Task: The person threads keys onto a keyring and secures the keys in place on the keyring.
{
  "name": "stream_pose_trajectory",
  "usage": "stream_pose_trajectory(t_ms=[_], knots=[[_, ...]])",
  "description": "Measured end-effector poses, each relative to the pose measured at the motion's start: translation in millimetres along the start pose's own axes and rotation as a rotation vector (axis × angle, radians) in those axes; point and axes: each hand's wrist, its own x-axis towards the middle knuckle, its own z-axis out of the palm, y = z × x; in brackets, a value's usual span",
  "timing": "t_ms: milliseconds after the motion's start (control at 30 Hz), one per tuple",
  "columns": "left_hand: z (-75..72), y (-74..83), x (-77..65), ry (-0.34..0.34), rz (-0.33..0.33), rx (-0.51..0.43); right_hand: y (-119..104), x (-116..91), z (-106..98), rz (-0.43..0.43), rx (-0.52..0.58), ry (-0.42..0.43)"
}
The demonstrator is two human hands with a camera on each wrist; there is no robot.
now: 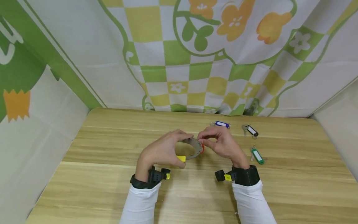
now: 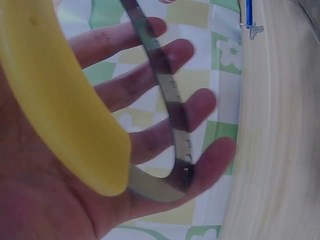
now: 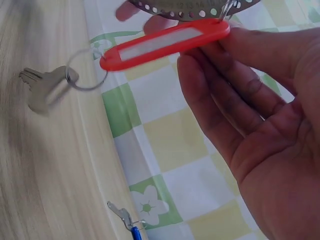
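My left hand (image 1: 165, 149) holds a curved metal key holder (image 1: 198, 148), which has a yellow handle (image 2: 65, 110) lying across the palm and numbered holes along its rim. Fingers of that hand spread behind the metal band (image 2: 171, 90) in the left wrist view. At the band's right side, my right hand (image 1: 223, 146) pinches the upper end of a red key tag (image 3: 165, 46) by its small metal clip. A silver key (image 3: 47, 82) hangs from a split ring at the tag's other end.
On the wooden table (image 1: 98, 174) lie a blue key tag (image 1: 222, 124), a black key tag (image 1: 252, 130) and a green key tag (image 1: 257, 156), each with a key. A patterned curtain (image 1: 179, 71) hangs along the table's far edge.
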Motion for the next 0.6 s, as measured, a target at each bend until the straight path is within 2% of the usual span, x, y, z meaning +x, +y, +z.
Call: stream_pose_trajectory(t_ms=[67, 133, 400, 600], knots=[[-0.9, -0.6, -1.1, -0.022, 0.000, -0.030, 0, 1, 1, -0.008, -0.007, -0.010], [-1.1, -0.5, -1.4, -0.013, -0.007, -0.013, 0, 1, 1, -0.001, -0.016, -0.004], [5.1, 5.6, 7.2, 0.172, -0.020, 0.272, 1, 0, -2, 0.234, -0.055, 0.091], [12.0, 10.5, 15.3, 0.247, -0.018, 0.430, 28, 0, -4, 0.338, -0.042, 0.156]])
